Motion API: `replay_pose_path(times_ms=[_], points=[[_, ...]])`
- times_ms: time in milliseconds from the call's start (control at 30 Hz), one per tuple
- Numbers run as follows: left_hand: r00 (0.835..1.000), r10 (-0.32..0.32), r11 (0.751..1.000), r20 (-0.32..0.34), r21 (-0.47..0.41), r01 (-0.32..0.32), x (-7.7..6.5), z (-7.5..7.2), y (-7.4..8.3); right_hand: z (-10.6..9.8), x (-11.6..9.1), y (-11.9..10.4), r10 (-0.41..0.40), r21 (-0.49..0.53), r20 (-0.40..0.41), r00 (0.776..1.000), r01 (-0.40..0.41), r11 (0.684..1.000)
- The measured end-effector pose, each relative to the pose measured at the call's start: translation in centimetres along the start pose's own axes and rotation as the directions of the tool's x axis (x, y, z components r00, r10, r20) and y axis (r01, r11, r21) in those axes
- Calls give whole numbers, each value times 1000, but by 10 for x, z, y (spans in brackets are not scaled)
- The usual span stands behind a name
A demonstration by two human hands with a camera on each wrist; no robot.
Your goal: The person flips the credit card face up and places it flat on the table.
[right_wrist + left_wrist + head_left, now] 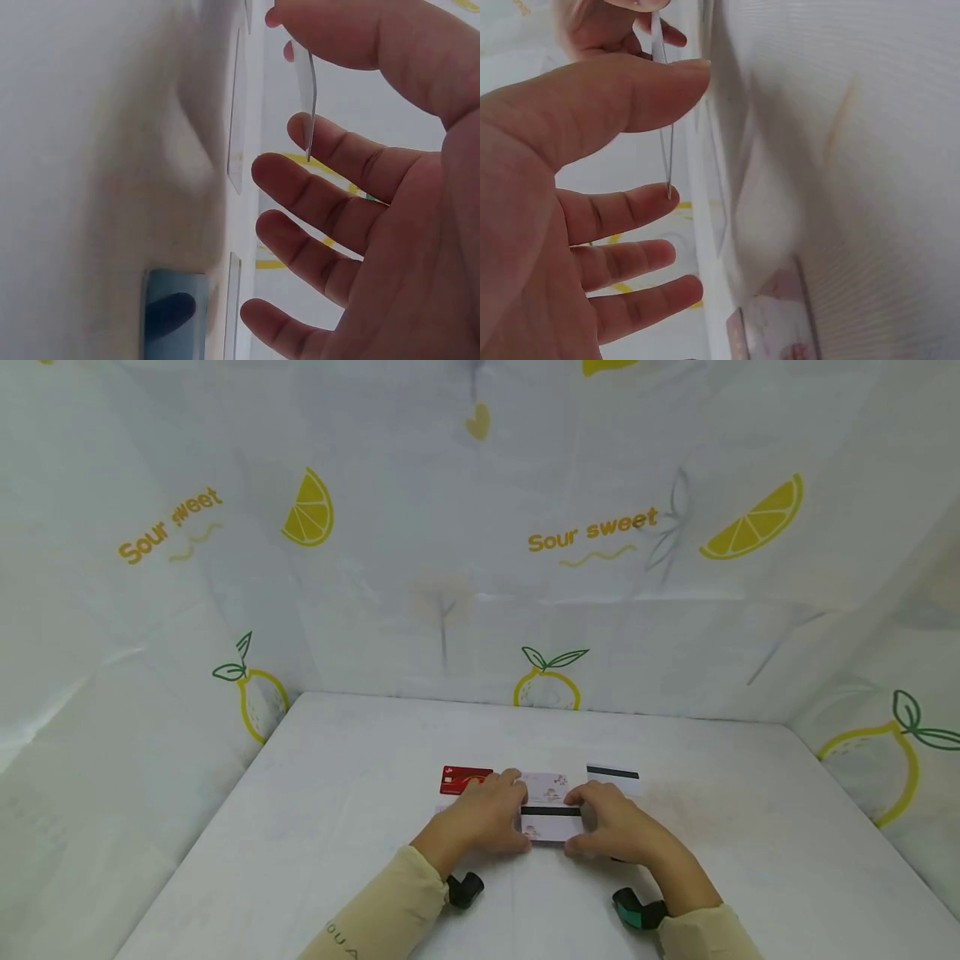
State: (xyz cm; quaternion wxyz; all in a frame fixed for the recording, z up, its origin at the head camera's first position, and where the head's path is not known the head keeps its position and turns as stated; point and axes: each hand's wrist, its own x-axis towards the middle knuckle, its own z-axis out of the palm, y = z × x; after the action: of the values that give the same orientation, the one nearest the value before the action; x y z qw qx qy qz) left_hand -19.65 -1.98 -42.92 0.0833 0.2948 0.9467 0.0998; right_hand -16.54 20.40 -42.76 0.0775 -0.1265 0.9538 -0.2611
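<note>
A white card with a black magnetic stripe [551,827] is held off the table between both hands. My left hand [489,814] pinches its left end between thumb and index finger; the other fingers stand loosely apart. On the right end, my right hand [621,827] grips with thumb and index finger. Edge-on, the card looks slightly bowed in the right wrist view. Just beyond it lies a pale card with pinkish print [546,787]. A red card with a chip [460,780] lies beyond the left hand, partly covered. Another striped white card [613,778] lies beyond the right hand.
Near the left hand is a pale printed card [778,326]. A bluish card [176,315] with a dark oval lies near the right hand. The white table [337,827] meets a lemon-patterned sheet [390,527] at the back and sides.
</note>
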Motion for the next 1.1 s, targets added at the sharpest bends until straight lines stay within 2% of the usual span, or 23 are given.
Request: replay_pose_path(times_ms=[167,300,467,667,833,1100], points=[[1000,27,998,-15,-51,-28,-2,-5,-1,0,-1,-3,-18,3,-8,1000,18,1000],[1000,29,994,-6,-103,-30,-2,-6,0,2,0,-6,-83,-12,-26,996,83,996],[999,38,992,-3,-117,-38,0,-6,1,4,-1,-9,-163,-30,-52,985,161,986],[999,35,992,5,-123,-34,-1,-6,3,8,2,-15,-153,-58,-40,987,150,987],[998,56,991,-16,-124,-58,-2,-6,3,8,2,-19,-149,-99,-41,988,144,985],[997,73,984,-13,-163,-74,-2,-6,1,7,0,-22,-121,-100,-56,991,115,988]])
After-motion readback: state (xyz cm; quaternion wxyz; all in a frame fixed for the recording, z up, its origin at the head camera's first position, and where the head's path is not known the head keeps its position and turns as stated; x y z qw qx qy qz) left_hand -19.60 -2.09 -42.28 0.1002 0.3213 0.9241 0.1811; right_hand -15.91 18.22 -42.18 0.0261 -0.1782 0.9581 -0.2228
